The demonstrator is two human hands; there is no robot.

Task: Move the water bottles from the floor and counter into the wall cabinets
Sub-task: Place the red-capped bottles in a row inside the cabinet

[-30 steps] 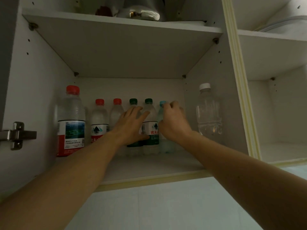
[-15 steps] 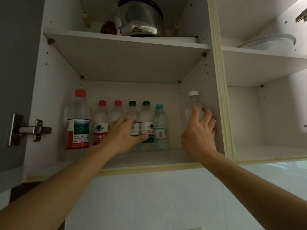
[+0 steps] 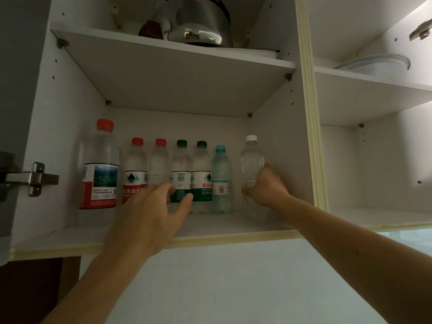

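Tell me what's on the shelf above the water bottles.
On the upper shelf sits a shiny metal kettle with a dark reddish object to its left. Whatever lies further back is hidden by the shelf board and the kettle.

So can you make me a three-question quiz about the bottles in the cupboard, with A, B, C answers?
1. Where is the white-capped bottle?
A. At the right end of the row
B. At the left end
C. On the top shelf

2. How many bottles have green caps?
A. One
B. Two
C. Four

3. What is the right hand doing?
A. Hanging clear of everything
B. Holding the kettle
C. Wrapped round the white-capped bottle

Answers:
1. A, it stands nearest the cupboard's right wall, past the blue-capped bottle.
2. B, two green-capped bottles stand side by side mid-row.
3. C, its fingers close on that bottle's lower half, while the left hand is open in front of the row; whether it touches a bottle is unclear.
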